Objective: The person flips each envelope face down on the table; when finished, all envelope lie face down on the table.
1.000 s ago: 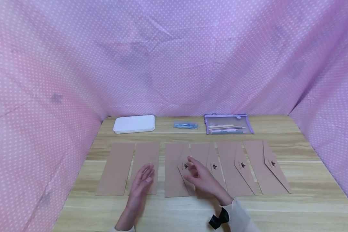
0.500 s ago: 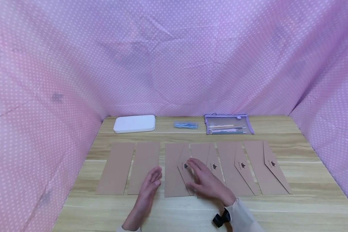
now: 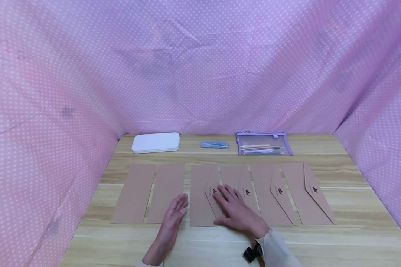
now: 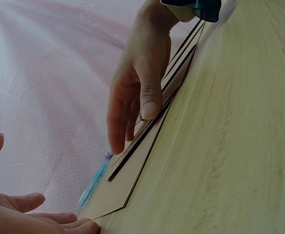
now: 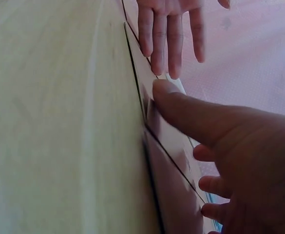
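Note:
My right hand (image 3: 238, 215) lies palm down with spread fingers over the printed flap of a brown paper envelope (image 3: 198, 200) and the edge of the envelope (image 3: 230, 174) to its right. It grips nothing. My left hand (image 3: 175, 218) is held on edge, fingers straight, thumb uppermost, by the near right corner of a plain-side-up envelope (image 3: 167, 185). In the left wrist view the right hand (image 4: 140, 83) reaches down over the envelope flaps. The right wrist view has the left hand (image 5: 171, 34) at the top, its fingers extended and holding nothing.
Another plain-side-up envelope (image 3: 133, 193) is at the row's left end. Two more flap-side-up envelopes, one by the hand (image 3: 265, 193) and one outermost (image 3: 294, 185), continue it rightward. Behind stand a white flat case (image 3: 155, 142), a small blue packet (image 3: 214, 144) and a purple mesh pencil pouch (image 3: 264, 142).
My left hand has shifted right, off the middle of the second envelope toward its near right corner. My right hand has lowered, its fingers spreading over the flap. The envelopes have stayed put.

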`<state>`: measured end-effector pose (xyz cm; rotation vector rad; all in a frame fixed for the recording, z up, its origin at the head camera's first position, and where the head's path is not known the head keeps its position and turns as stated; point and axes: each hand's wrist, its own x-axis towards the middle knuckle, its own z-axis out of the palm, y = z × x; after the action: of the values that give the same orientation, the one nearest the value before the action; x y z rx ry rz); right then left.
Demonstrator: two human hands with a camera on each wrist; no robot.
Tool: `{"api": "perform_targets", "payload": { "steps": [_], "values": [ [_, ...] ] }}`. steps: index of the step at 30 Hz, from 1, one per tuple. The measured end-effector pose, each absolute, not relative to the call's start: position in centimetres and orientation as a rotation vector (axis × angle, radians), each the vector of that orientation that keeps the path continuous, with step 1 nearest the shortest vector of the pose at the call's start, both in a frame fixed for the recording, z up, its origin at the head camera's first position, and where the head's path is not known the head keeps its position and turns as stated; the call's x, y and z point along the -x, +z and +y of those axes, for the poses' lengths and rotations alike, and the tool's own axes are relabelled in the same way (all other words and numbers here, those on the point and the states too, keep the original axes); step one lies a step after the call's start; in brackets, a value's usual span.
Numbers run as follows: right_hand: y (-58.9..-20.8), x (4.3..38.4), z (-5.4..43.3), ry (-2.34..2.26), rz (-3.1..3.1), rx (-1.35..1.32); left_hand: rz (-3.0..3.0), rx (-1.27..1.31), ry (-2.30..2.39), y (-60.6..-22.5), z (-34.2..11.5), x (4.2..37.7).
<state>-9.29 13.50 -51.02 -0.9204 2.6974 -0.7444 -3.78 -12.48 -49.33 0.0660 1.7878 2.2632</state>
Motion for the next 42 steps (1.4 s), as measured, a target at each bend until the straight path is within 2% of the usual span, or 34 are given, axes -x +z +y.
{"api": "perform_targets", "payload": {
  "steps": [8, 20, 32, 42],
  "values": [
    [-51.4, 9.2, 13.3, -0.656, 2.719, 0.918, 1.616, -0.011, 2.351, -49.7, -12.3, 3.9],
    [-51.4, 9.1, 13.2, -0.624, 2.741, 0.953, 1.285, -0.137, 2.559, -50.0, -13.8, 4.3],
    [-51.0, 9.3, 13.4, -0.661, 2.676, 0.905, 1.348, 0.051, 2.485, -49.9, -13.3, 4.5],
    [-50.7, 9.7, 13.0, -0.933, 2.583, 1.046, 1.188, -0.133, 2.535, -50.1, -13.5, 4.7]
  ]
}}
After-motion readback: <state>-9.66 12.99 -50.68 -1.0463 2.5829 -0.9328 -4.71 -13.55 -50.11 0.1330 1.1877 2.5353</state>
